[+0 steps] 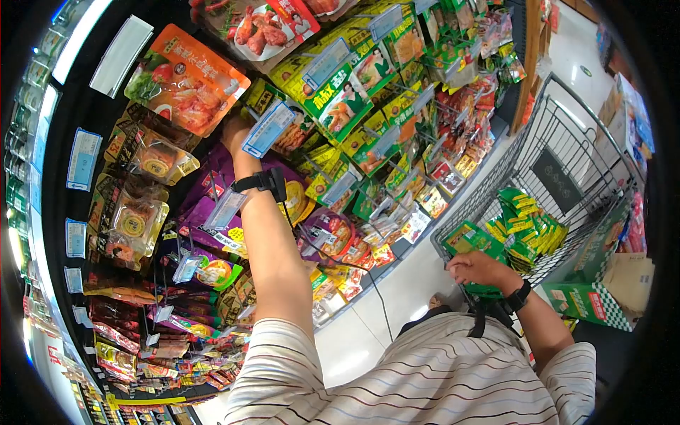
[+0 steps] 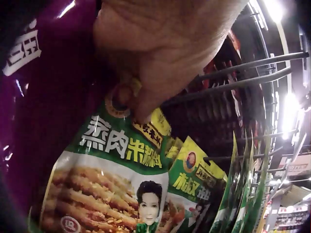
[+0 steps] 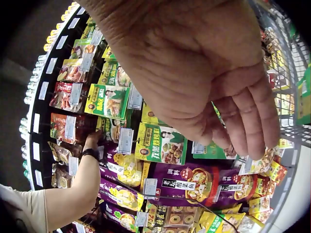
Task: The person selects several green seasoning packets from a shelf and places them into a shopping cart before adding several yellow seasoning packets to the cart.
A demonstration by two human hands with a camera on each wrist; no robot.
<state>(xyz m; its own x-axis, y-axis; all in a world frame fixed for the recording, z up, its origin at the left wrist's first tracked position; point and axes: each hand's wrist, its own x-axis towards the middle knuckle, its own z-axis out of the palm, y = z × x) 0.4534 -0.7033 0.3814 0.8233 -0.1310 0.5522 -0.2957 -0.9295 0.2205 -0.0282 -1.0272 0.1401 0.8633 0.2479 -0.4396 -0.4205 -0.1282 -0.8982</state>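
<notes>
My left hand (image 1: 238, 142) reaches in among the hanging packets of the shelf, partly behind a blue price tag (image 1: 269, 129). In the left wrist view, that hand pinches the top of a green-and-white seasoning packet (image 2: 97, 182), which shows a meat dish and a person's portrait. The fingers behind the packet are hidden. A purple packet (image 2: 34, 107) hangs close beside it. Near the cart's edge, my right hand (image 1: 483, 270) has loosely bent fingers and overlaps a green packet (image 1: 469, 237) in the head view. The right wrist view shows its relaxed fingers (image 3: 250, 114).
The wire shopping cart (image 1: 552, 177) stands at the right, with several yellow-green packets (image 1: 528, 223) inside. Metal pegs (image 2: 257, 70) stick out beside the left hand. An orange chicken packet (image 1: 191, 78) hangs just left of it. A thin cable (image 1: 379, 294) runs down from the left wrist.
</notes>
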